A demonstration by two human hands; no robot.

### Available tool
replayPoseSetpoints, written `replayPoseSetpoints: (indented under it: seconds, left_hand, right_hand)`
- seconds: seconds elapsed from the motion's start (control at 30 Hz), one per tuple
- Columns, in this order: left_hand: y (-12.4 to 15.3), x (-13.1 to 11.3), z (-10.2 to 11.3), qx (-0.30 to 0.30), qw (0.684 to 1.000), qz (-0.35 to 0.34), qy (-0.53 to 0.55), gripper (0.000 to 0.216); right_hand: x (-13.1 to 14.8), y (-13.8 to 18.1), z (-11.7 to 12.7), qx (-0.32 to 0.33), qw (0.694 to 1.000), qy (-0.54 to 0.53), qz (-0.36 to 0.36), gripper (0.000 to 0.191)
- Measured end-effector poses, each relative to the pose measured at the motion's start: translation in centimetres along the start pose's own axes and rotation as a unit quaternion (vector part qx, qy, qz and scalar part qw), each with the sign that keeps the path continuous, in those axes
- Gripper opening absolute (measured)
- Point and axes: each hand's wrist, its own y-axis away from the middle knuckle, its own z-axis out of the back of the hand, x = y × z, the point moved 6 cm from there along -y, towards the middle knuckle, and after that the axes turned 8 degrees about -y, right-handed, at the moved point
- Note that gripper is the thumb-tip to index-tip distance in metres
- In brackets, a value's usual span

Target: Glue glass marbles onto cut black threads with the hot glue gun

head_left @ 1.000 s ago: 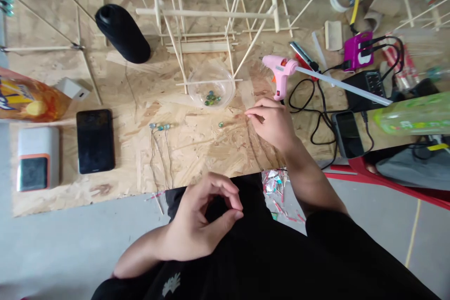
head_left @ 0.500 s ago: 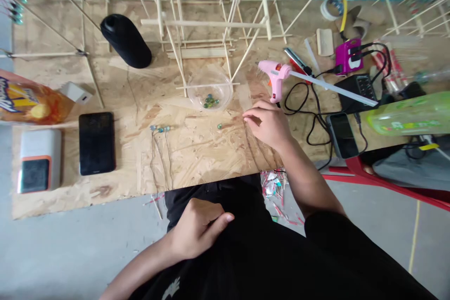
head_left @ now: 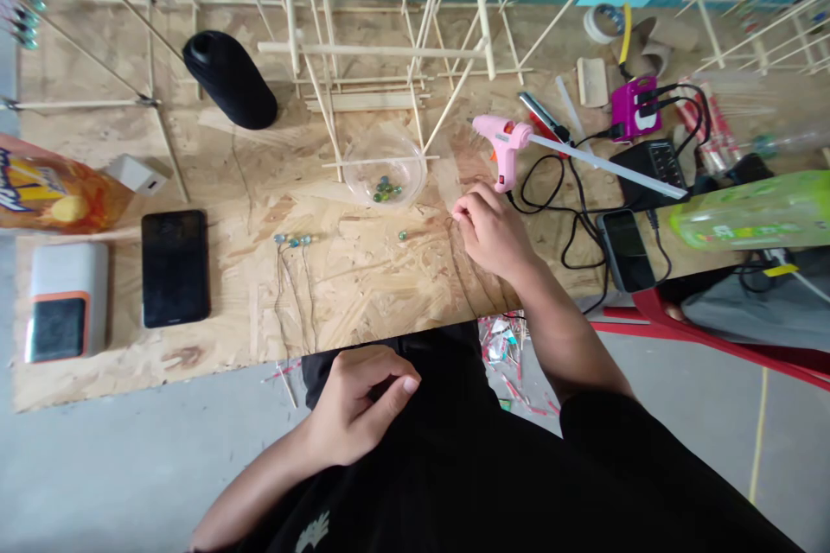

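Observation:
My right hand (head_left: pixel 496 229) rests on the board, thumb and fingertips pressed together beside the upper ends of several thin dark threads (head_left: pixel 463 272). Whether a thread is between those fingertips is too small to make out. My left hand (head_left: pixel 363 402) is loosely closed in front of my body, below the table edge, with nothing visible in it. A single glass marble (head_left: pixel 402 235) lies left of the right hand. Farther left, three bluish marbles (head_left: pixel 294 241) sit at the tops of threads (head_left: pixel 308 294). A clear plastic bowl (head_left: pixel 350 183) holds several green and blue marbles.
A pink glue gun (head_left: pixel 502 138) with a long glue stick stands beyond my right hand, among black cables (head_left: pixel 564 251). Wooden-stick frames (head_left: pixel 389 46) rise at the back. Two phones (head_left: pixel 174 268), a power bank (head_left: pixel 68 298) and a black pouch (head_left: pixel 230 79) lie around.
The thumb and fingers of my right hand have drawn closer together near the threads. My left hand has shifted slightly left and up. The marbles stay in place on the board.

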Motion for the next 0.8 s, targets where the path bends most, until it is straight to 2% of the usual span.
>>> replayPoseSetpoints:
  seconds: [0.3, 0.53, 0.67, 0.8]
  left_hand:
    - [-0.6, 0.0, -0.6, 0.016, 1.000, 0.011, 0.004, 0.019]
    - [-0.8, 0.4, -0.9, 0.033, 0.999, 0.015, 0.003, 0.020]
    - [-0.7, 0.7, -0.8, 0.023, 0.999, 0.035, -0.003, 0.021]
    - [-0.6, 1.1, -0.1, -0.041, 0.997, 0.069, -0.002, 0.016]
  right_hand:
    - [-0.6, -0.9, -0.1, 0.049, 0.998, 0.005, -0.028, 0.007]
    - [0.4, -2.2, -0.7, 0.125, 0.989, 0.072, -0.012, 0.015]
    - [0.3, -2.4, -0.2, 0.117, 0.992, 0.034, -0.005, 0.017]
    - [0.8, -2.0, 1.7, 0.067, 0.994, -0.084, 0.028, 0.018]
